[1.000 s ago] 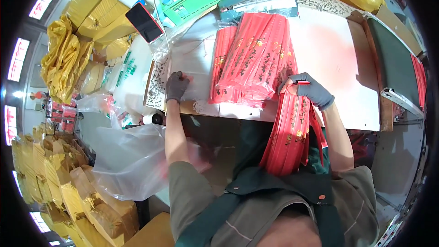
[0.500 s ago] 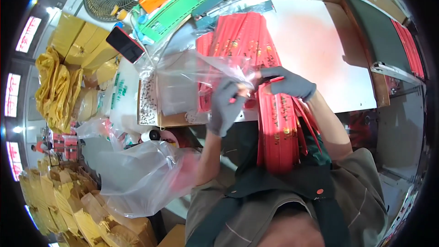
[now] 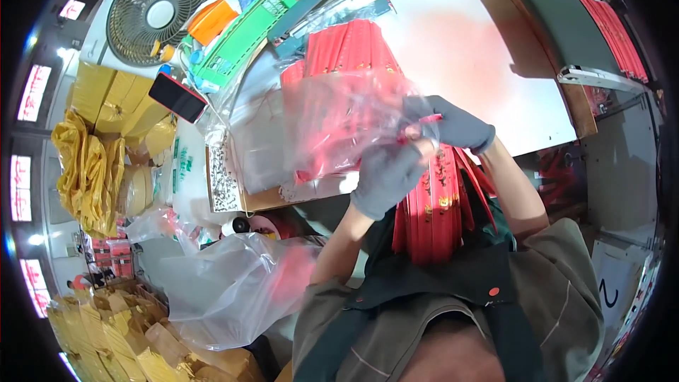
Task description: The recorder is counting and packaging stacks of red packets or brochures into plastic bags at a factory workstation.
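Note:
My left hand (image 3: pixel 387 178), in a grey glove with bare fingertips, pinches the edge of a clear plastic bag (image 3: pixel 329 124). The bag stretches leftward over a pile of red, gold-printed strips (image 3: pixel 346 46) lying on the table. Close beside it, my right hand (image 3: pixel 458 127), gloved the same way, is closed on the upper end of a bundle of long red strips (image 3: pixel 433 209). That bundle hangs over the table's near edge against my apron, some strips fanning out to the right. The bag's edge partly veils the fingertips of both hands.
A white board (image 3: pixel 467 49) covers the table's right part. At the back left are a green crate (image 3: pixel 244 35), a phone (image 3: pixel 177 97) and a fan (image 3: pixel 160 14). Another clear plastic bag (image 3: pixel 237 290) hangs at lower left, near yellow-wrapped cartons (image 3: pixel 106 332).
My left hand has moved right, up against my right hand, drawing the plastic bag with it. The bag now covers more of the pile. My view has shifted slightly.

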The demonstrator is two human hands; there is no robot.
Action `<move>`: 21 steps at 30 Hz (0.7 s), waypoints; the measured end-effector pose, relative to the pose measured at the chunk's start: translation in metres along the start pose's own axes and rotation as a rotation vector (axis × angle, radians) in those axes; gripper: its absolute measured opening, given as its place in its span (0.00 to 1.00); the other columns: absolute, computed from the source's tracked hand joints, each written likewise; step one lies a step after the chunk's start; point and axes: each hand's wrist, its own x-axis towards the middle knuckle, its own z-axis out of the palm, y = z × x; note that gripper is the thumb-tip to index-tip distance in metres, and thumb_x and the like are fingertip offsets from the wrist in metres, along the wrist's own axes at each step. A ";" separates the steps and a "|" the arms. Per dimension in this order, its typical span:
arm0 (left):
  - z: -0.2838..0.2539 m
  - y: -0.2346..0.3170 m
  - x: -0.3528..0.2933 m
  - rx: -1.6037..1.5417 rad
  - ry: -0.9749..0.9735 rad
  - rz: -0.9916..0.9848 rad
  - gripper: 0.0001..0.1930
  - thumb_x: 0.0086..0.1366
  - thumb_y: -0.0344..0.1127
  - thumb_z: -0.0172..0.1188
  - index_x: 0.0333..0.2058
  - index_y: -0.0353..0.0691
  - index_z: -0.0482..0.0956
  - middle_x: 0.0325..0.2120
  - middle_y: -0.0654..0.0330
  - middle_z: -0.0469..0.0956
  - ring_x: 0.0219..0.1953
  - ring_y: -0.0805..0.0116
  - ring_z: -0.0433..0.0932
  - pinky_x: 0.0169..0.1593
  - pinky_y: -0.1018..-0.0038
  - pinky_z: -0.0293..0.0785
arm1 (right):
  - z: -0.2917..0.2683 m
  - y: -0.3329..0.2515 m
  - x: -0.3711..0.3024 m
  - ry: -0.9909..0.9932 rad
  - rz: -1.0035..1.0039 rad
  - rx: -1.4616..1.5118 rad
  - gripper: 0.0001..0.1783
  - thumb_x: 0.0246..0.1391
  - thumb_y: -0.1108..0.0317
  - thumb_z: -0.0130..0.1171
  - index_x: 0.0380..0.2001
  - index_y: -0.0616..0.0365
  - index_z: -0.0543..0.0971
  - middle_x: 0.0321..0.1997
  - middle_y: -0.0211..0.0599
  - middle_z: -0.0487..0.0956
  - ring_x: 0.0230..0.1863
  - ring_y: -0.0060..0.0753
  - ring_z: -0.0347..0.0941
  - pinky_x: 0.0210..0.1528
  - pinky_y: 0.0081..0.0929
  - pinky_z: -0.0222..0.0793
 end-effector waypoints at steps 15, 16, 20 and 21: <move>-0.004 0.046 -0.111 -0.252 -0.919 -0.327 0.06 0.53 0.35 0.62 0.25 0.41 0.75 0.27 0.54 0.77 0.30 0.58 0.77 0.33 0.68 0.73 | 0.080 0.088 -0.177 0.171 0.166 0.055 0.33 0.60 0.59 0.45 0.63 0.66 0.51 0.67 0.46 0.53 0.68 0.35 0.47 0.66 0.30 0.42; -0.005 0.040 -0.096 -0.432 -0.871 -0.429 0.06 0.54 0.34 0.61 0.26 0.39 0.75 0.26 0.54 0.77 0.30 0.62 0.77 0.33 0.70 0.73 | 0.074 0.067 -0.171 0.272 0.129 -0.006 0.32 0.61 0.60 0.44 0.62 0.66 0.52 0.67 0.48 0.54 0.67 0.36 0.48 0.66 0.30 0.43; -0.052 0.037 -0.007 -0.862 -0.561 -0.808 0.04 0.57 0.27 0.56 0.31 0.33 0.74 0.25 0.58 0.76 0.30 0.73 0.75 0.34 0.74 0.71 | 0.008 -0.022 -0.151 0.243 -0.018 -0.605 0.26 0.60 0.63 0.44 0.58 0.66 0.59 0.39 0.51 0.76 0.36 0.48 0.74 0.40 0.35 0.68; -0.065 0.039 0.025 -0.788 -0.502 -0.751 0.05 0.57 0.25 0.54 0.33 0.32 0.73 0.25 0.60 0.75 0.30 0.74 0.75 0.35 0.74 0.71 | -0.012 -0.040 -0.148 0.140 0.149 -0.840 0.25 0.56 0.65 0.47 0.55 0.64 0.62 0.31 0.48 0.76 0.26 0.55 0.71 0.31 0.41 0.68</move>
